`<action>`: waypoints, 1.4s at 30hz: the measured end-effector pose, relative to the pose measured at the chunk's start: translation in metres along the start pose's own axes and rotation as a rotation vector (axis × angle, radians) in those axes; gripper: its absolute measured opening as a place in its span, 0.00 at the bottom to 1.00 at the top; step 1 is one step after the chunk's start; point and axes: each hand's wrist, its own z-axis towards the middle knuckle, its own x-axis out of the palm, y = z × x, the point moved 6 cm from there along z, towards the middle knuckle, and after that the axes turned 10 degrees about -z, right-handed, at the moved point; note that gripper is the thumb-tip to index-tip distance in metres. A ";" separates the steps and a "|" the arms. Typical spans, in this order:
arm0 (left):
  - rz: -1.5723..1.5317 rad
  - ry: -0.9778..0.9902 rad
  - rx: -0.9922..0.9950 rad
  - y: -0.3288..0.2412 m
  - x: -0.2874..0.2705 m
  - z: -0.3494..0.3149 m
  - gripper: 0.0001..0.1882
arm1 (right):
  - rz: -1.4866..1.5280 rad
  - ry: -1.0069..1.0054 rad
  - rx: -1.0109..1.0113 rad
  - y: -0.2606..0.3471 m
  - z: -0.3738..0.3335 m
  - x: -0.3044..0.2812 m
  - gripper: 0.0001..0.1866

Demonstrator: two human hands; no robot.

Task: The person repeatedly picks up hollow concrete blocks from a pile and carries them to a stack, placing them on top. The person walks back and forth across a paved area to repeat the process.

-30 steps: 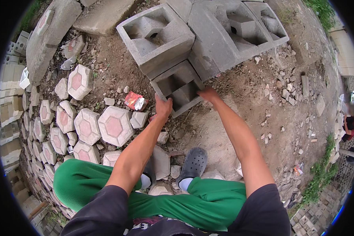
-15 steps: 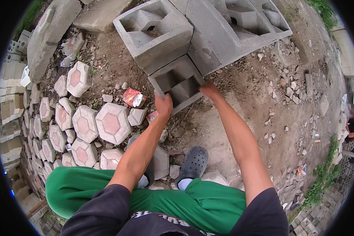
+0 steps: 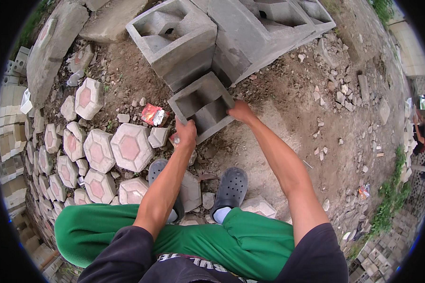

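A grey concrete block with a hollow, divided face is held between my two hands, slightly tilted. My left hand grips its near left side, with the thumb at the rim. My right hand is closed on its right edge. Just beyond it stand a similar hollow concrete block on the left and a larger grey concrete block on the right. How far the held block is off the ground is hard to tell.
Broken hexagonal paving stones with pink centres cover the left ground. A crumpled red packet lies near my left hand. Rubble is scattered to the right. My feet in grey clogs are close below. A person shows at the far right edge.
The held block has come toward me, away from the larger blocks, and its face shows more fully. Both hands keep their grip and moved with it. My view has shifted a little.
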 end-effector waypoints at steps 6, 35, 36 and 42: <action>0.080 -0.006 0.142 0.017 -0.013 -0.015 0.34 | 0.041 0.021 0.025 -0.015 -0.015 0.014 0.25; -0.585 -0.013 -0.629 0.028 -0.015 0.087 0.22 | 0.087 -0.174 -0.120 0.082 0.057 -0.027 0.49; -0.601 0.005 -0.610 0.028 -0.015 0.088 0.22 | 0.097 -0.158 -0.106 0.085 0.061 -0.027 0.49; -0.696 -0.030 -0.566 0.038 -0.025 0.095 0.13 | 0.222 -0.001 -0.034 0.097 0.084 -0.034 0.41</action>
